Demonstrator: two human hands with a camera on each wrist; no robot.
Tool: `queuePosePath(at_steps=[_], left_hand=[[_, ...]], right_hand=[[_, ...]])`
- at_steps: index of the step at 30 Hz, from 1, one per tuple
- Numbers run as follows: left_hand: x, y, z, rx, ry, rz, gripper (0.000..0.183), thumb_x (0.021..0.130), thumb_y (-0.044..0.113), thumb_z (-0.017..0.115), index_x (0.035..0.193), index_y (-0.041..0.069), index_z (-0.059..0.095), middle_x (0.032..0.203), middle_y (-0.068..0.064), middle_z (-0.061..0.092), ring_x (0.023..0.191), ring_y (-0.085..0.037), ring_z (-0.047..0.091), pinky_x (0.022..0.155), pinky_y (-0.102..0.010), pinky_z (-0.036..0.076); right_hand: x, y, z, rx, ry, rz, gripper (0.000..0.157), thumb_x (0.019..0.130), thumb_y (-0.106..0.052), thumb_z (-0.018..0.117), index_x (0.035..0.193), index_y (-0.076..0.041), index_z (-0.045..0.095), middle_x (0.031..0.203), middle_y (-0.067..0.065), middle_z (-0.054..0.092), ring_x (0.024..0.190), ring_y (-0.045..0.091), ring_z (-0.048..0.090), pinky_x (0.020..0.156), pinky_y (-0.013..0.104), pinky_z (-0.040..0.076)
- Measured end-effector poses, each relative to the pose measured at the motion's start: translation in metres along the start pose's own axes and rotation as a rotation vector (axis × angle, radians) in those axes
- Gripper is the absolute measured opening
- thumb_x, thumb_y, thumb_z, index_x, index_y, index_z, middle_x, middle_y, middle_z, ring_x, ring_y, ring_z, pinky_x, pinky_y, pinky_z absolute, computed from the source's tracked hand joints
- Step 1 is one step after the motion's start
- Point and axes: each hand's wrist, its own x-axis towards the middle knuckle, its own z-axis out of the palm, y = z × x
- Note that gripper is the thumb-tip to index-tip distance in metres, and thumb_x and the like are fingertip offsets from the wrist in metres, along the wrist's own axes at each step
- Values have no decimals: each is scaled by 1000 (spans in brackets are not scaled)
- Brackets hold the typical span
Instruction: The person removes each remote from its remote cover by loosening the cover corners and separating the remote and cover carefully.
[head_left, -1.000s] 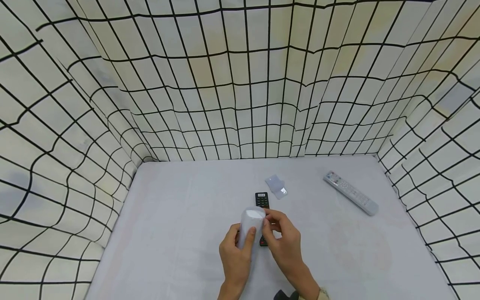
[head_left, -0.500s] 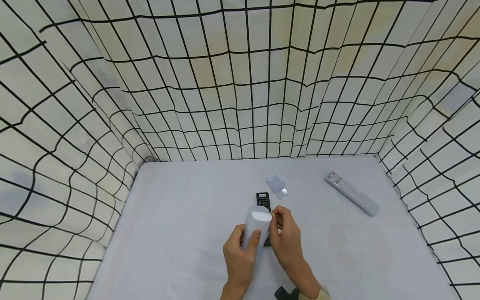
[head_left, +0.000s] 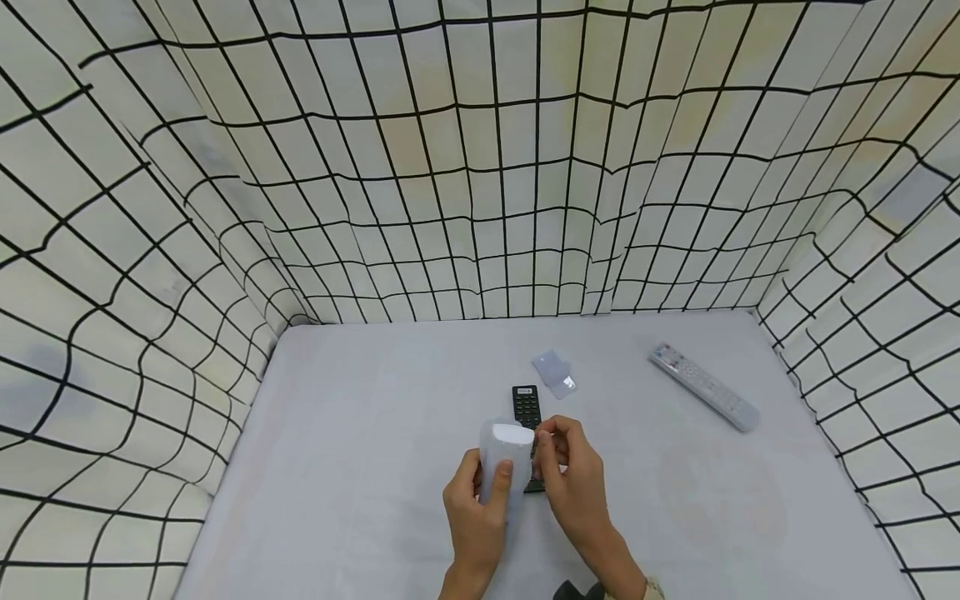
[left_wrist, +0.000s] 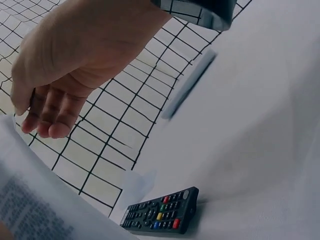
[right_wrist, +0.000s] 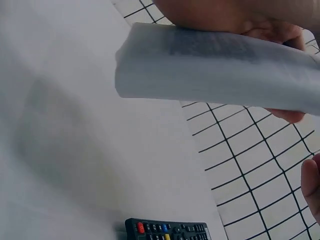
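A white, translucent roll-shaped packet (head_left: 491, 454) with dark printing is held off the table near the middle. My left hand (head_left: 476, 508) grips its body, thumb on the near side and fingers around the far side. At the packet's upper right edge, my right hand (head_left: 577, 479) has thumb and forefinger brought together, pinching at the edge. The left wrist view shows the right hand's other fingers (left_wrist: 60, 120) loosely curled beside the printed packet (left_wrist: 35, 185). Below the hands lies a black remote control (head_left: 527, 406), partly hidden by them in the head view.
Small clear plastic pieces (head_left: 553, 371) lie just beyond the black remote. A grey remote control (head_left: 703, 387) lies slanted at the right. The white table (head_left: 360, 433) is bounded by white curtains (head_left: 450, 167) with a black grid.
The packet shifted right half a second ago and has since come slightly back left, its end face now turned more toward the camera. Both hands stay at it.
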Motion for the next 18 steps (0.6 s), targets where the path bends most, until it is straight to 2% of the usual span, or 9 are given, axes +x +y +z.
queuePosePath(at_steps=[3,6,9,14,18], left_hand=[[1,-1,-3,-17,2,-12,9,96,9,71,104,7,68,88,-5,76,74,-5,70,61,-27,59],[1,-2,-6,-26,-7,-25,9,96,9,71,104,8,68,88,-4,75,74,-4,69,63,-27,59],[2,-3,-7,-45,-38,-38,11,97,10,71,107,9,68,90,-3,75,76,-5,69,66,-27,59],[4,-6,-7,-47,-97,-34,17,97,12,72,113,12,68,100,0,75,85,-7,70,73,-28,60],[7,-8,-10,-17,-113,-39,20,95,14,74,114,13,68,103,4,75,91,-7,71,77,-28,60]], right_hand=[[1,0,-3,43,4,81,12,104,1,59,114,-4,58,92,15,71,57,15,61,53,16,52],[0,-1,-3,65,3,114,13,103,0,60,115,-5,58,96,16,72,57,18,61,53,18,52],[-2,-3,-2,97,-5,132,13,103,-2,61,115,-6,60,88,12,71,57,15,61,52,21,53],[-3,-5,1,151,-27,132,12,104,-2,60,116,-5,60,75,8,64,60,4,60,52,26,55],[-3,-4,3,145,-55,87,17,104,0,57,120,-7,61,91,6,66,72,3,61,59,26,57]])
